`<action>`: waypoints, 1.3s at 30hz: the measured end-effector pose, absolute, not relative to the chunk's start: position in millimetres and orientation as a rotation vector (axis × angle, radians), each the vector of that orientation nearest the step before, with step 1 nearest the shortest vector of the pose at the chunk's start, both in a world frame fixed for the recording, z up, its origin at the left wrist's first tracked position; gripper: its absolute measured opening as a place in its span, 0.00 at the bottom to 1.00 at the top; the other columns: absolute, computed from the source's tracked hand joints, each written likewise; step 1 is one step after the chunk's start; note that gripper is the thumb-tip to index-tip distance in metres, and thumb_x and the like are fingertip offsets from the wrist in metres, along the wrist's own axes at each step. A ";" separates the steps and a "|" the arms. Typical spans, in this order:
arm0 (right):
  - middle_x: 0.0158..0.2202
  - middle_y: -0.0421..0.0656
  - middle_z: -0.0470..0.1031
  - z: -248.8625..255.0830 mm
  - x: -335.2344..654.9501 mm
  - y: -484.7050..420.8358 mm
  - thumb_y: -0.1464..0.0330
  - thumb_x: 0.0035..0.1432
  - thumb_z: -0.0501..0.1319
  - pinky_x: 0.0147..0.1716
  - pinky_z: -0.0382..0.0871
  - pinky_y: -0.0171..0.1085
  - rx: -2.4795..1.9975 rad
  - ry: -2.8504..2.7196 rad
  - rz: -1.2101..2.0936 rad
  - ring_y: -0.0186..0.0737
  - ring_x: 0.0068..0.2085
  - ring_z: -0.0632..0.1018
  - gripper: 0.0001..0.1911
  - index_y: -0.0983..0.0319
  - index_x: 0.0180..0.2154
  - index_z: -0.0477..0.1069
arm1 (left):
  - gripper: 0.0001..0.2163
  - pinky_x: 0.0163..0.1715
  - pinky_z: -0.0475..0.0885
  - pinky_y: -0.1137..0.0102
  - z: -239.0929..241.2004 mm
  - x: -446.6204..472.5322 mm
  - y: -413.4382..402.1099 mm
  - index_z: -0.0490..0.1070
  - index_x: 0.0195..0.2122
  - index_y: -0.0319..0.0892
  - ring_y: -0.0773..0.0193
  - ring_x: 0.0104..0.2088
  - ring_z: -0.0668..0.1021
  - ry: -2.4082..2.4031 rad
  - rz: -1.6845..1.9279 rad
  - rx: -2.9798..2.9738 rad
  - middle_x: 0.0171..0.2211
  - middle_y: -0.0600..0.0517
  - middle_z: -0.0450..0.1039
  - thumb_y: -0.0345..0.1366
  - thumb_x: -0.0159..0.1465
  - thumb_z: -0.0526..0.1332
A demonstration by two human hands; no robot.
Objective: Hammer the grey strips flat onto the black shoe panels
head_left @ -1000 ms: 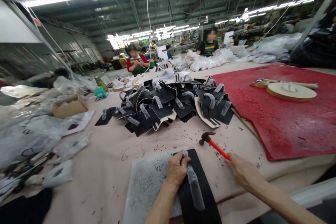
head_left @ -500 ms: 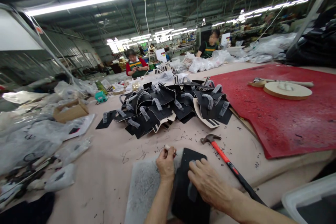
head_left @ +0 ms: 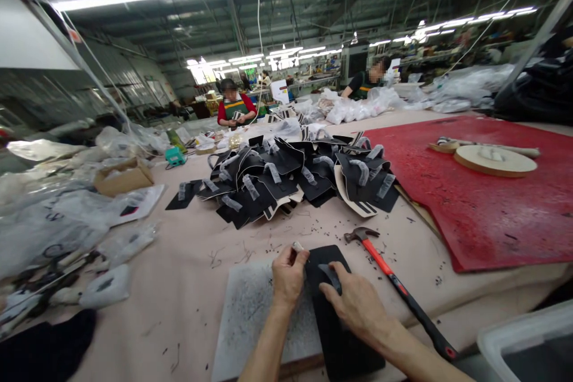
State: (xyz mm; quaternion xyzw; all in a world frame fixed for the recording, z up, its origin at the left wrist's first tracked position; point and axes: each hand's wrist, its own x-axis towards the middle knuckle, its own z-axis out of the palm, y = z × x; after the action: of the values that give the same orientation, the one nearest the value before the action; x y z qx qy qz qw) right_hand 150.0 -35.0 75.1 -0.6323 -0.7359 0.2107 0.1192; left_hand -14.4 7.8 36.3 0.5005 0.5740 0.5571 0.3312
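A black cut piece (head_left: 340, 322) lies on a grey speckled slab (head_left: 255, 310) at the near edge of the table. My left hand (head_left: 286, 277) is closed in a fist around a small punch tool (head_left: 297, 246), whose pale top sticks out above the fingers at the piece's far left corner. My right hand (head_left: 356, 301) rests on the black piece, fingers pressing a grey strip (head_left: 332, 274) flat. A hammer (head_left: 394, 286) with a red and black handle lies on the table just right of my right hand, untouched.
A heap of black pieces with grey strips (head_left: 290, 179) sits mid-table. A red mat (head_left: 474, 191) with a round wooden disc (head_left: 495, 160) covers the right side. Plastic bags (head_left: 54, 221) and a cardboard box (head_left: 123, 178) crowd the left. Two people work at the far end.
My right hand let go of the hammer, which now lies on the table, and moved onto the black piece. My left hand shifted the punch to the piece's far corner.
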 end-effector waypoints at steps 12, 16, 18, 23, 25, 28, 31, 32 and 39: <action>0.41 0.56 0.81 46.7 147.9 -34.5 0.53 0.67 0.49 0.45 0.70 0.44 -1.803 -2.070 0.917 0.53 0.46 0.81 0.27 0.66 0.51 0.74 | 0.10 0.37 0.75 0.69 4.5 0.6 24.9 0.77 0.35 0.41 0.60 0.34 0.82 1.379 1.325 1.243 0.32 0.49 0.82 0.42 0.60 0.64; 0.42 0.55 0.81 46.6 151.8 -33.9 0.53 0.67 0.50 0.47 0.69 0.43 -1.767 -2.025 0.974 0.52 0.48 0.80 0.27 0.66 0.52 0.73 | 0.08 0.38 0.75 0.69 5.0 2.6 22.1 0.77 0.36 0.41 0.60 0.35 0.82 1.380 1.287 1.304 0.34 0.49 0.83 0.40 0.62 0.63; 0.42 0.55 0.81 45.7 152.5 -34.5 0.53 0.67 0.50 0.46 0.70 0.43 -1.778 -2.018 0.981 0.52 0.47 0.80 0.27 0.65 0.52 0.73 | 0.08 0.38 0.75 0.70 6.4 3.8 21.5 0.77 0.36 0.42 0.60 0.36 0.82 1.383 1.272 1.337 0.35 0.50 0.83 0.39 0.63 0.63; 0.41 0.55 0.81 43.6 150.5 -34.8 0.55 0.67 0.50 0.44 0.70 0.43 -1.830 -2.050 0.928 0.53 0.44 0.81 0.25 0.64 0.52 0.73 | 0.07 0.37 0.75 0.71 7.0 4.4 21.0 0.78 0.36 0.42 0.60 0.36 0.82 1.413 1.226 1.404 0.35 0.50 0.83 0.39 0.64 0.62; 0.41 0.54 0.81 43.2 149.6 -34.3 0.55 0.67 0.50 0.44 0.69 0.43 -1.821 -2.053 0.921 0.53 0.44 0.81 0.25 0.64 0.52 0.73 | 0.07 0.37 0.75 0.71 6.0 4.2 21.0 0.78 0.36 0.42 0.61 0.36 0.82 1.416 1.212 1.423 0.36 0.50 0.83 0.39 0.64 0.62; 0.41 0.55 0.81 44.2 148.0 -34.7 0.56 0.67 0.51 0.44 0.69 0.44 -1.818 -2.056 0.921 0.54 0.45 0.81 0.24 0.65 0.52 0.73 | 0.07 0.37 0.75 0.72 5.3 4.8 21.1 0.78 0.36 0.42 0.61 0.36 0.82 1.417 1.204 1.447 0.36 0.50 0.83 0.38 0.64 0.62; 0.39 0.54 0.81 48.0 148.6 -36.3 0.55 0.67 0.51 0.42 0.69 0.43 -1.806 -2.067 0.927 0.54 0.43 0.81 0.25 0.65 0.51 0.73 | 0.07 0.37 0.75 0.72 6.0 6.9 20.8 0.78 0.36 0.43 0.62 0.35 0.82 1.443 1.209 1.517 0.35 0.51 0.83 0.37 0.64 0.62; 0.39 0.53 0.81 49.4 150.6 -36.5 0.54 0.67 0.51 0.42 0.69 0.43 -1.772 -2.075 0.938 0.53 0.43 0.81 0.25 0.65 0.52 0.73 | 0.06 0.36 0.75 0.72 6.2 7.9 20.3 0.78 0.36 0.43 0.62 0.34 0.82 1.458 1.211 1.555 0.35 0.51 0.83 0.37 0.64 0.61; 0.50 0.56 0.72 33.1 220.0 -23.4 0.58 0.65 0.53 0.49 0.66 0.47 -1.808 -2.027 0.437 0.54 0.51 0.73 0.22 0.65 0.53 0.69 | 0.06 0.41 0.74 0.71 -0.1 13.7 13.6 0.77 0.39 0.44 0.61 0.36 0.82 1.485 1.191 1.932 0.36 0.50 0.82 0.33 0.66 0.59</action>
State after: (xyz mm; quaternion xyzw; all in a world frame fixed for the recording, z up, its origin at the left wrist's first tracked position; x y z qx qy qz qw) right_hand 220.0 -23.4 33.1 -0.6447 -0.7228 0.1558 0.1938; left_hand 13.7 13.6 -0.1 0.6961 0.5349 0.4290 0.2129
